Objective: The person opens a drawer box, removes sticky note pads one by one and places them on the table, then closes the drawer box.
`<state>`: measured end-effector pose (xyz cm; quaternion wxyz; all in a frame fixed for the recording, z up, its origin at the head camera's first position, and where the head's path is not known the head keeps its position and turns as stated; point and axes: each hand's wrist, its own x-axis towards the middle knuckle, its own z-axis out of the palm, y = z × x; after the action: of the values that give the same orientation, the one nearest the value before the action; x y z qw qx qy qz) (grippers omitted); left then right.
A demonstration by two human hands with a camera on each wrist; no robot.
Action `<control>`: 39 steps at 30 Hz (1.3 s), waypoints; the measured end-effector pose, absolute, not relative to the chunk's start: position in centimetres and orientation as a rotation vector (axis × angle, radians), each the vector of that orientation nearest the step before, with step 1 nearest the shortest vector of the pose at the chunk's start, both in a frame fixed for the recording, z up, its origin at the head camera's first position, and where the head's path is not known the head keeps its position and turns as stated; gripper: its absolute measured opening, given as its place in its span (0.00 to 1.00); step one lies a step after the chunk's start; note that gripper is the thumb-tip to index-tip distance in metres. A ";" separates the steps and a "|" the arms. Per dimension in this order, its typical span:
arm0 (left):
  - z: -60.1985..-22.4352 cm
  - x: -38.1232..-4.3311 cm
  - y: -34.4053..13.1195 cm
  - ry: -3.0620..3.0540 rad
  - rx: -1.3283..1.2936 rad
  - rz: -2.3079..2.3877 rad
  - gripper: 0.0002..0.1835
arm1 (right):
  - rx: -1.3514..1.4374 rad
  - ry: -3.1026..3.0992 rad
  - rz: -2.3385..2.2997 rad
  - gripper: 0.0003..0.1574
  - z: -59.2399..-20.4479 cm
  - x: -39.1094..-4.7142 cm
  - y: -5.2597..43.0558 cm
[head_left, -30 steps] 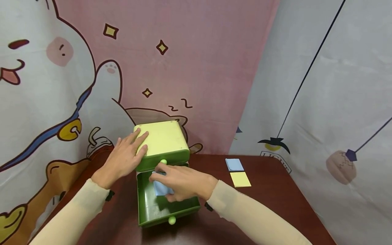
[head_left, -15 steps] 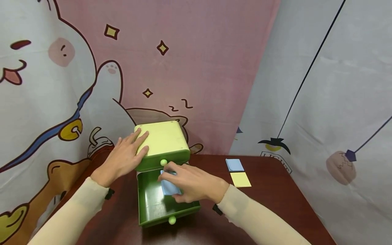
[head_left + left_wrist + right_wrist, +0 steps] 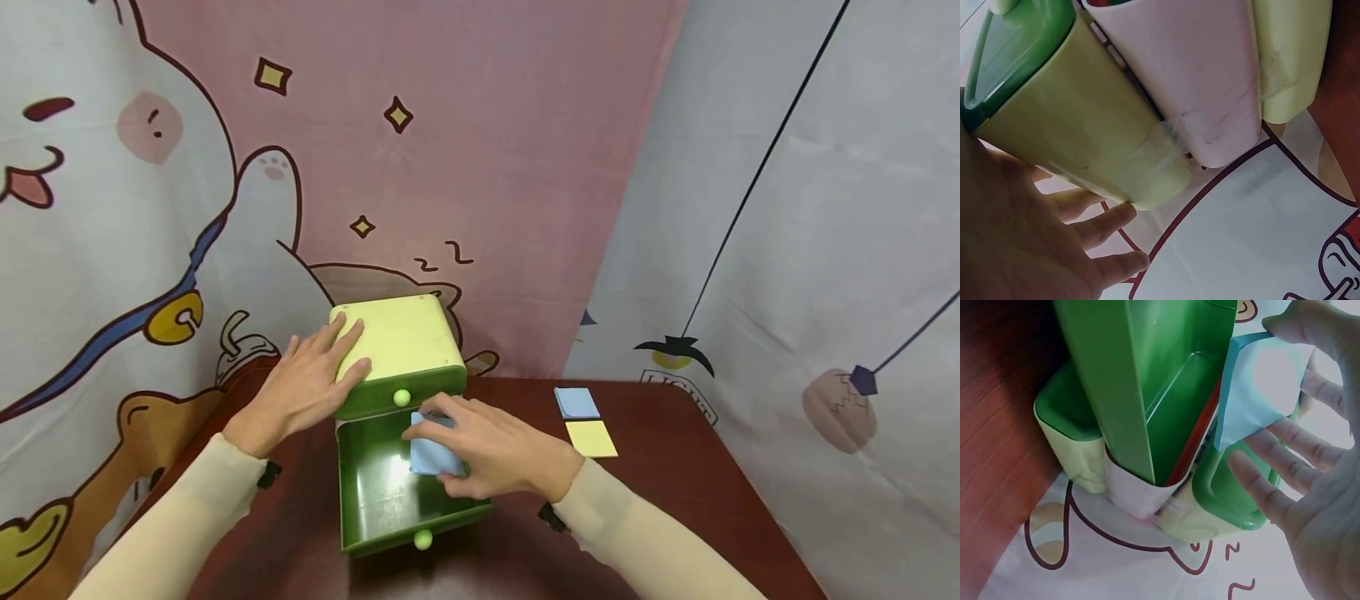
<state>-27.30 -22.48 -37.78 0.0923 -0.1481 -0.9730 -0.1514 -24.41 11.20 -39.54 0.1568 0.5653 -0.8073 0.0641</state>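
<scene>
A small blue pad of sticky notes [image 3: 429,454] is pinched between the thumb and fingers of my right hand [image 3: 510,450]. It hangs over the pulled-out green drawer [image 3: 367,504]. In the right wrist view, the pad [image 3: 1263,387] has the thumb at one edge and fingertips along the opposite edge. My left hand [image 3: 300,387] rests with spread fingers on the pale yellow top of the small drawer cabinet [image 3: 405,333]. The left wrist view shows the fingers [image 3: 1107,228] along the cabinet's yellow shell. The upper drawer [image 3: 360,402], with a round light-green knob, is closed.
Another blue sticky-note pad [image 3: 576,403] and a yellow pad [image 3: 591,439] lie on the dark red-brown table [image 3: 660,500] to the right. A printed cartoon curtain [image 3: 510,167] hangs right behind the table. The open drawer's front knob [image 3: 423,540] sticks out toward me.
My right hand has moved a little to the right with the blue pad, from over the drawer's middle toward its right side. My left hand stays on the cabinet top.
</scene>
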 end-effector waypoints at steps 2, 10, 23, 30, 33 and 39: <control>-37.8 -27.3 -22.5 -2.884 -0.435 -0.443 0.45 | 1.606 -2.324 0.182 0.43 -39.5 -24.4 11.5; -38.1 -27.4 -22.7 -2.874 -0.428 -0.456 0.45 | 1.593 -2.357 0.225 0.44 -39.6 -24.2 12.4; -38.5 -27.2 -22.8 -2.869 -0.429 -0.480 0.44 | 1.581 -2.314 0.297 0.36 -39.8 -24.1 13.6; -38.6 -27.3 -22.8 -2.862 -0.429 -0.471 0.44 | 1.558 -2.283 0.279 0.35 -40.0 -24.2 14.2; -38.6 -27.4 -22.8 -2.855 -0.432 -0.468 0.44 | 1.560 -2.272 0.305 0.35 -40.1 -24.3 14.5; -38.5 -27.5 -22.7 -2.856 -0.427 -0.468 0.44 | 1.557 -2.233 0.350 0.34 -40.4 -24.5 15.3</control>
<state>-27.51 -22.67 -38.53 0.1081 -0.1452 -0.9705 -0.1591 -24.51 15.26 -40.40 0.1969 0.5562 -0.7976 0.1249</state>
